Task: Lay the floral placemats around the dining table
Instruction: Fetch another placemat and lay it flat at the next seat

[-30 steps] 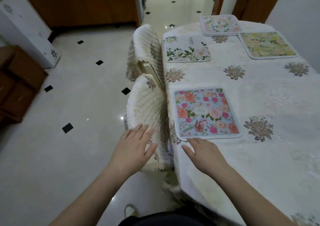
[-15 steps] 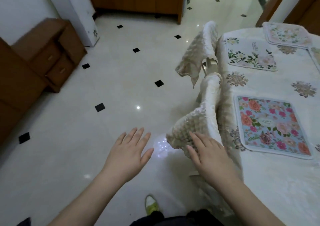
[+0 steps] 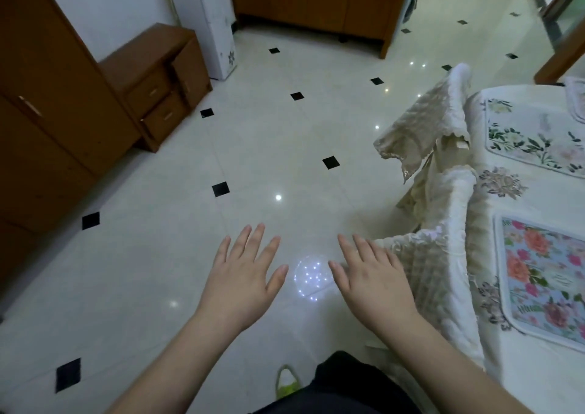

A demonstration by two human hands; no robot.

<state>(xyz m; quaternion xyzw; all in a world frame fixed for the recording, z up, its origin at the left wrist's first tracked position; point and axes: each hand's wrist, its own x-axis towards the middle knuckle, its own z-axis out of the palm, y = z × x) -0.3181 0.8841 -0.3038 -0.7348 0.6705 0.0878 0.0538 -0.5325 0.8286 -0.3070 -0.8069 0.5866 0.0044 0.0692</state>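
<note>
The dining table [image 3: 506, 198], under a cream embroidered cloth, fills the right edge of the head view. On it lie a blue placemat with pink and orange flowers [image 3: 544, 274] near me and a white placemat with green leaves [image 3: 535, 138] farther back. A corner of a third mat [image 3: 576, 97] shows at the far right. My left hand [image 3: 243, 274] hovers over the floor with fingers spread and holds nothing. My right hand [image 3: 370, 274] is also flat and empty, just left of the near chair's quilted cover [image 3: 433, 264].
Two chairs with cream covers [image 3: 433, 122] stand pushed against the table's left side. Brown cabinets [image 3: 47, 103] and a low drawer unit [image 3: 158, 81] line the left wall. A white appliance [image 3: 212, 20] stands behind them. Glossy tiled floor [image 3: 253, 147] spreads between. My shoe [image 3: 286, 382] shows at the bottom.
My view has swung left, away from the table toward the floor. My right hand has left the table edge and chair cover; both hands now hover over the tiles.
</note>
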